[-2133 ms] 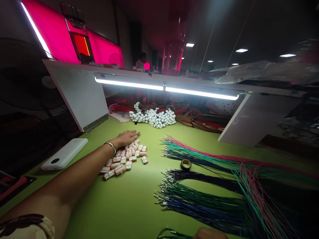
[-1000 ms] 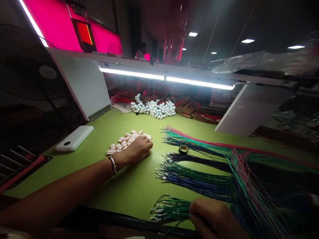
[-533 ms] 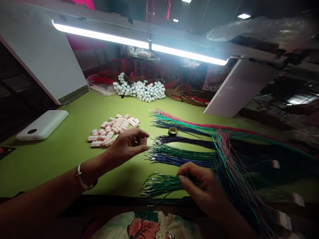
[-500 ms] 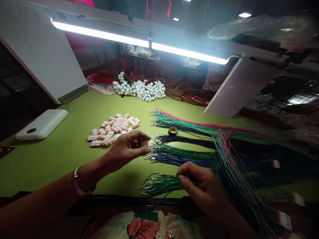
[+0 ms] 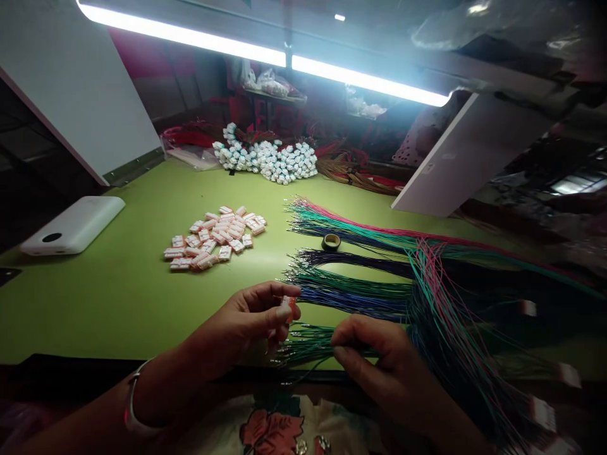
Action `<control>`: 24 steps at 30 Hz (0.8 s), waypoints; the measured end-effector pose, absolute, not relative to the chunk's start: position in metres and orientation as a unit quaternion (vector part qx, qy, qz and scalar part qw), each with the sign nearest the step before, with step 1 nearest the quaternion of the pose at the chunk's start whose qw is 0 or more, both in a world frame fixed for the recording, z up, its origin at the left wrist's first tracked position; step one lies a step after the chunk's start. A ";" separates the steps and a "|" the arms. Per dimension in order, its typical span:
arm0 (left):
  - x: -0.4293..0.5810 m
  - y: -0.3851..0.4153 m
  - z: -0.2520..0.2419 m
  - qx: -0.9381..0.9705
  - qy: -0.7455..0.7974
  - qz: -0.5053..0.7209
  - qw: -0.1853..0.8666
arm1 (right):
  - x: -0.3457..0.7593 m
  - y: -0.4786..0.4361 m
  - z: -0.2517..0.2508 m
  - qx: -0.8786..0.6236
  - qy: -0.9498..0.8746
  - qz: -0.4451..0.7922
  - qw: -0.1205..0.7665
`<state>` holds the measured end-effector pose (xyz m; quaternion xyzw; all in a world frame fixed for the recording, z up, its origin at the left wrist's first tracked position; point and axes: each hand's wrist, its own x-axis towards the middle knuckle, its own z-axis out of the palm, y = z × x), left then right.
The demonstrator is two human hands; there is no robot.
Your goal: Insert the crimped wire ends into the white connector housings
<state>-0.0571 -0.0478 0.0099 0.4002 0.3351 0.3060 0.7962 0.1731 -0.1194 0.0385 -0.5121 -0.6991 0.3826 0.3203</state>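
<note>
Between the thumb and fingers of my left hand [image 5: 246,325] is a small white and orange connector housing [image 5: 289,307], raised over the front of the table. My right hand [image 5: 382,360] is closed in a pinch, its fingertips above a bundle of green wires [image 5: 310,341]. Whatever lies in that pinch is hidden. Bundles of blue wires [image 5: 351,300], dark green wires [image 5: 360,284] and black wires [image 5: 355,260] stretch just behind, their metal-tipped ends pointing left. A pile of similar connector housings [image 5: 220,235] sits left of the wires.
A black tape roll [image 5: 331,242] rests by the pink and teal wires [image 5: 360,222]. White connectors [image 5: 270,158] are heaped at the back. A white power bank [image 5: 76,224] lies at left. Panels [image 5: 436,158] flank the green tabletop [image 5: 95,303] beneath a bright tube lamp [image 5: 370,81].
My left hand has drawn back toward the table's front edge with the connector housing, now closer to my right hand. My right hand stays nearly in place. The view has tilted slightly down.
</note>
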 end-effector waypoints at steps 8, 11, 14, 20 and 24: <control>-0.048 -0.055 0.003 0.278 0.363 0.276 0.845 | 0.163 -0.118 0.021 -0.526 -0.670 0.365 0.376; -0.042 -0.058 0.003 0.270 0.352 0.282 0.850 | 0.160 -0.118 0.015 -0.535 -0.647 0.366 0.401; -0.037 -0.061 0.005 0.254 0.348 0.272 0.861 | 0.158 -0.118 0.013 -0.535 -0.633 0.372 0.418; -0.033 -0.066 0.006 0.257 0.354 0.268 0.858 | 0.157 -0.118 0.015 -0.525 -0.648 0.363 0.415; -0.031 -0.068 0.005 0.263 0.360 0.267 0.854 | 0.155 -0.119 0.013 -0.523 -0.652 0.365 0.410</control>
